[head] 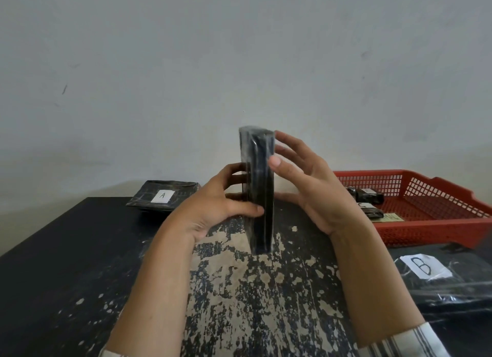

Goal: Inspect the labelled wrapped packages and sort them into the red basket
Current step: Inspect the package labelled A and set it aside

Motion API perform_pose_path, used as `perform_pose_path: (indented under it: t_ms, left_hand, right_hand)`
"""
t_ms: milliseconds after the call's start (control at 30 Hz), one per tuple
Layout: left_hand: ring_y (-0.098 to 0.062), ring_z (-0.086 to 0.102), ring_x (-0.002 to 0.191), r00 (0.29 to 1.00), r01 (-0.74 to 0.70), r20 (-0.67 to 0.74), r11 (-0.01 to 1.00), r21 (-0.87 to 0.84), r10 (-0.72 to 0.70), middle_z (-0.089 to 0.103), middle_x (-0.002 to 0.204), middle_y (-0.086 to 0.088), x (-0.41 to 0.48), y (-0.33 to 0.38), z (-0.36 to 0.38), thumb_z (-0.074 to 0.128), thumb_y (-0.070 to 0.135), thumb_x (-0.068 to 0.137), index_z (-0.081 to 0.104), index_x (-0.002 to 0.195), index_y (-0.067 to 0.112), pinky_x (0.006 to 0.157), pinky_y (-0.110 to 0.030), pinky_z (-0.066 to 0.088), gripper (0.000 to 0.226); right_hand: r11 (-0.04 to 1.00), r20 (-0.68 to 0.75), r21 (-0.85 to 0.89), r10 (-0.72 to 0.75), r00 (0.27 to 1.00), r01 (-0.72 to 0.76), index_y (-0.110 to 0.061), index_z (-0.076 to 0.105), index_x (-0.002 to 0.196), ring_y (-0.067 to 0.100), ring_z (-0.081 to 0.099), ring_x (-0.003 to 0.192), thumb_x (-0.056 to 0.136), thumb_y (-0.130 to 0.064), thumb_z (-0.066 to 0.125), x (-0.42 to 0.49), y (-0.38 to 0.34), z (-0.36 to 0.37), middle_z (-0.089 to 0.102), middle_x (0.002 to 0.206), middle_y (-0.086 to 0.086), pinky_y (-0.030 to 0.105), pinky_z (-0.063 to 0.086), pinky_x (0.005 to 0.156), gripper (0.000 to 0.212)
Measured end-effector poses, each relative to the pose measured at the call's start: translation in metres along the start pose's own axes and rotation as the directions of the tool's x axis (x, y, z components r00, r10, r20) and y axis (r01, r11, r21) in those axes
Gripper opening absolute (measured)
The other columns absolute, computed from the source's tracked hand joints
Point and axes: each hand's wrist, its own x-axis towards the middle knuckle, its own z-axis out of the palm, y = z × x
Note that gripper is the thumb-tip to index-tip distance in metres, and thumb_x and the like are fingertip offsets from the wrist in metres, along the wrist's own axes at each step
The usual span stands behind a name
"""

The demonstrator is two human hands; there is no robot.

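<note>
held package [259,194]: black under glossy clear wrap
package A [162,195]: black with pale streaks; white label, black letter
package B [452,285]: black; white label, black letter
basket [426,231]: red, lattice mesh
table [66,263]: black, worn beige blotches
wall [159,64]: pale grey
sleeve [415,340]: white, dark stripes

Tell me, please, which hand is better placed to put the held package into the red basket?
Probably the right hand: it is beside the package, on the side of the red basket. The left hand grips it but would cross over.
</note>
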Motion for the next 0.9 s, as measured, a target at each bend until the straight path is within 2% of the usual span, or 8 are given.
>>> perform_pose_path:
  t_ms: [67,133,233,367,467,533,633,900]
  left_hand:
    - [-0.014,0.067,0.12,0.998,-0.021,0.06,0.999,0.041,0.018,0.066,0.133,0.005,-0.001,-0.002,0.002,0.08,-0.014,0.076,0.051,0.14,0.03,0.094,-0.028,0.058,0.083]
    - [-0.011,0.064,0.124,0.995,-0.042,0.088,0.997,0.06,0.036,0.062,0.137,0.007,-0.001,-0.002,0.004,0.078,-0.017,0.076,0.048,0.143,0.032,0.087,-0.023,0.059,0.088]
    - [-0.012,0.061,0.128,0.993,-0.11,0.047,0.991,0.075,0.107,0.059,0.14,0.011,-0.001,0.003,0.006,0.084,-0.006,0.076,0.045,0.146,0.037,0.102,-0.033,0.055,0.091]
    - [-0.009,0.057,0.134,0.968,-0.237,-0.056,0.967,0.095,0.243,0.059,0.141,0.014,-0.001,0.003,0.004,0.088,-0.002,0.073,0.049,0.142,0.041,0.113,-0.049,0.048,0.09]
    - [-0.003,0.048,0.141,0.948,-0.303,-0.062,0.943,0.139,0.313,0.054,0.146,0.021,-0.002,0.005,0.002,0.087,-0.003,0.074,0.047,0.143,0.041,0.113,-0.046,0.048,0.092]
    - [0.003,0.046,0.141,0.934,-0.338,-0.061,0.927,0.162,0.351,0.053,0.146,0.024,-0.004,0.006,0.001,0.087,-0.004,0.076,0.045,0.145,0.039,0.114,-0.039,0.048,0.091]
    - [0.006,0.046,0.14,0.923,-0.364,-0.054,0.91,0.198,0.381,0.054,0.145,0.023,-0.004,0.008,0.002,0.086,-0.002,0.077,0.044,0.147,0.035,0.116,-0.033,0.045,0.09]
    - [0.0,0.049,0.141,0.918,-0.387,-0.021,0.904,0.18,0.397,0.052,0.15,0.019,-0.006,0.01,0.002,0.083,-0.004,0.079,0.043,0.149,0.034,0.114,-0.038,0.048,0.089]
  right_hand:
    - [1.0,0.007,0.015,0.02,1.0,-0.02,-0.036,0.053,0.148,0.021,0.064,0.13,0.074,-0.047,0.085,0.001,0.002,0.001,0.06,0.147,-0.003,0.059,0.057,0.099,0.081]
    - [0.999,0.025,0.039,0.018,1.0,-0.019,-0.027,0.055,0.147,0.023,0.068,0.125,0.077,-0.034,0.084,0.0,0.001,0.0,0.066,0.14,0.0,0.058,0.059,0.096,0.076]
    - [0.999,0.09,0.037,-0.011,0.996,0.007,-0.019,0.056,0.146,0.026,0.065,0.129,0.075,-0.021,0.086,-0.002,0.001,-0.003,0.068,0.137,0.004,0.058,0.059,0.097,0.076]
    - [1.0,0.145,0.011,-0.022,0.989,0.021,-0.028,0.05,0.149,0.026,0.056,0.139,0.069,-0.03,0.088,-0.004,0.001,-0.003,0.059,0.148,-0.004,0.068,0.056,0.095,0.089]
    - [0.997,0.202,0.069,0.013,0.979,-0.027,-0.031,0.046,0.152,0.03,0.061,0.134,0.077,-0.033,0.082,-0.005,-0.004,-0.003,0.052,0.154,-0.006,0.067,0.059,0.09,0.083]
    - [0.991,0.216,0.129,0.018,0.976,-0.047,-0.029,0.048,0.151,0.03,0.065,0.129,0.086,-0.025,0.077,-0.006,-0.006,-0.001,0.051,0.155,-0.003,0.065,0.06,0.086,0.071]
    - [0.982,0.193,0.181,0.015,0.981,-0.051,-0.024,0.053,0.146,0.03,0.067,0.127,0.085,-0.016,0.074,-0.005,-0.005,0.003,0.053,0.152,0.0,0.056,0.064,0.08,0.065]
    - [0.976,0.178,0.216,-0.009,0.984,-0.03,-0.02,0.057,0.14,0.032,0.07,0.12,0.083,-0.01,0.074,-0.005,-0.008,0.005,0.057,0.146,0.003,0.049,0.065,0.076,0.061]
